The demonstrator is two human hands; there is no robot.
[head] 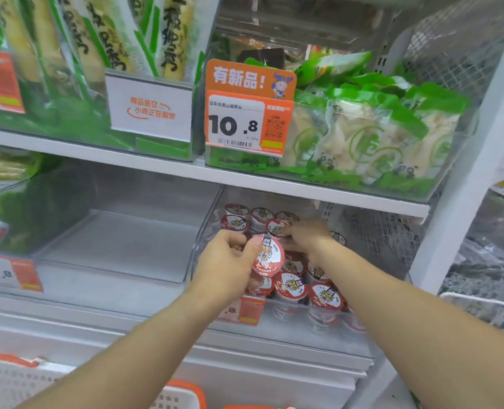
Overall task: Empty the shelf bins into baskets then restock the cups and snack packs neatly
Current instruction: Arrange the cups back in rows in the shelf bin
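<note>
At 9 o'clock on the lower shelf sits an empty clear bin (118,246), with a price tag (10,274) on the bin front beside it. Below, at 7 o'clock, a white basket (5,379) with orange trim shows at the frame's edge. Near centre, the left hand (227,267) curls its grip round a tilted cup (268,256), its red tiger lid facing the camera; the cup lies at 3 o'clock of that hand, over the cup bin (277,329). Just beyond, at 1 o'clock of the held cup, the right hand (305,234) reaches among the standing cups (292,286), fingers bent onto one lid; whether that grip pinches it I cannot tell. Up at 1 o'clock, green snack packs (371,134) fill the upper bin.
</note>
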